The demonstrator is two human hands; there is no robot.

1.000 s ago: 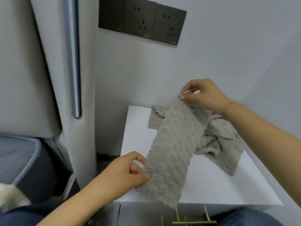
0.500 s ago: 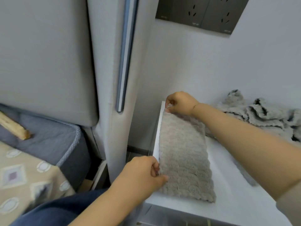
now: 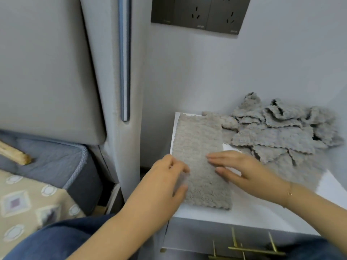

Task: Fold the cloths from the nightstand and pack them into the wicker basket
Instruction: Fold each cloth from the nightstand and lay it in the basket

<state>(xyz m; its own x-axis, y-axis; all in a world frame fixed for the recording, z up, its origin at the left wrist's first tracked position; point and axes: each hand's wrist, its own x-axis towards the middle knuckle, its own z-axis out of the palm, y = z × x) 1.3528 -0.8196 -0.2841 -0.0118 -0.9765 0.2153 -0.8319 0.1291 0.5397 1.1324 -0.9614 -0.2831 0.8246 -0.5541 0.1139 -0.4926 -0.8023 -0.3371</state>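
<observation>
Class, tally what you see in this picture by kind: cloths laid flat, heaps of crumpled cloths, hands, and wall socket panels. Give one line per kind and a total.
Flat cloth: 1
Heap of crumpled cloths (single cloths cannot be told apart): 1
Hands: 2, left hand and right hand
Socket panel: 1
Total: 5

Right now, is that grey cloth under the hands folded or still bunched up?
Laid flat: the grey cloth lies as a neat strip on the nightstand; whether doubled, cannot tell.
</observation>
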